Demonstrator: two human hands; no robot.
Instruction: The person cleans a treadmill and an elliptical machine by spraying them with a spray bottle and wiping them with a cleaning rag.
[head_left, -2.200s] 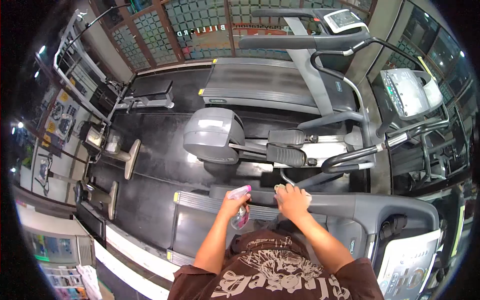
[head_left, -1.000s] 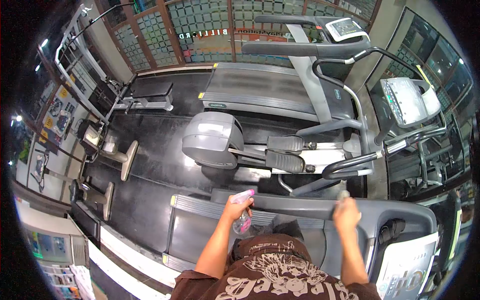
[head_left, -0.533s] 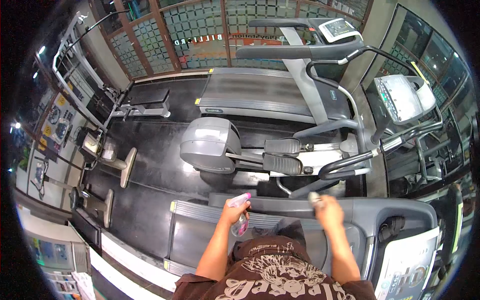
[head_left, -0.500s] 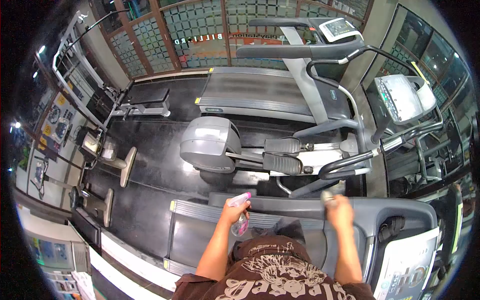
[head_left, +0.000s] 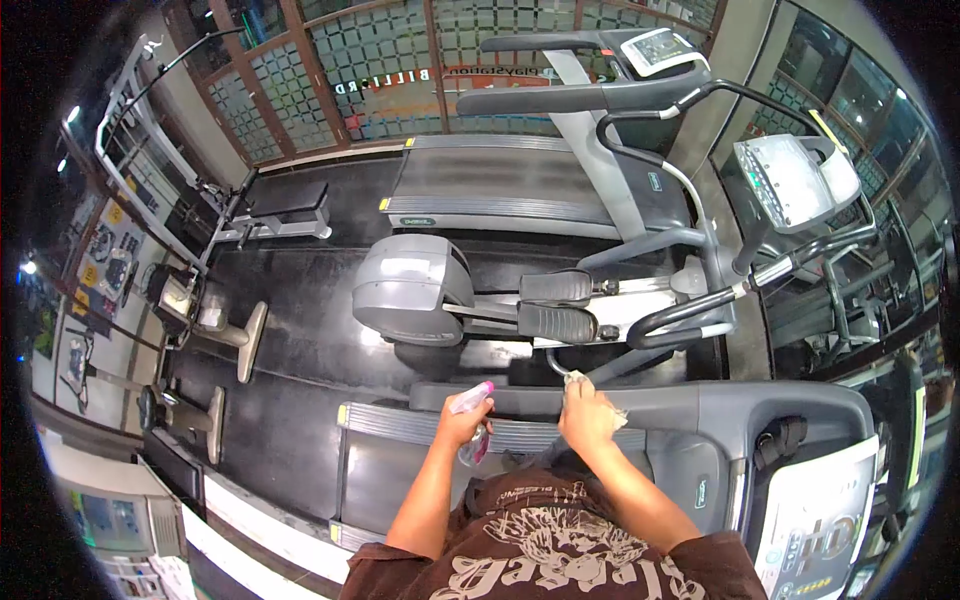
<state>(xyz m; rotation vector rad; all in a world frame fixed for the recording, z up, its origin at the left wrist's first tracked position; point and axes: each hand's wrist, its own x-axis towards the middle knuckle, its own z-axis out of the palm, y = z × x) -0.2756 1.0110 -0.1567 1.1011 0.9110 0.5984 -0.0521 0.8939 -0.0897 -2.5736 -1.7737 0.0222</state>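
My left hand (head_left: 464, 420) is closed around a clear spray bottle (head_left: 474, 447) with a pink nozzle, held over the near treadmill's belt (head_left: 390, 475). My right hand (head_left: 590, 415) grips a pale cloth (head_left: 617, 418), whose edges show beyond the fingertips and at the side of the hand. That hand rests on the treadmill's long grey handrail (head_left: 680, 404), at about its middle. To the right of both hands stands the treadmill's white console (head_left: 815, 525).
Beyond the handrail stands a grey elliptical machine (head_left: 410, 290) with a white console (head_left: 790, 185). Behind it is another treadmill (head_left: 500, 180). Weight equipment with a bench (head_left: 285, 205) and exercise bikes (head_left: 240, 340) stand at the left.
My right hand has moved left along the handrail with the cloth, closer to my left hand. The spray bottle has shifted only slightly. The view has turned a little.
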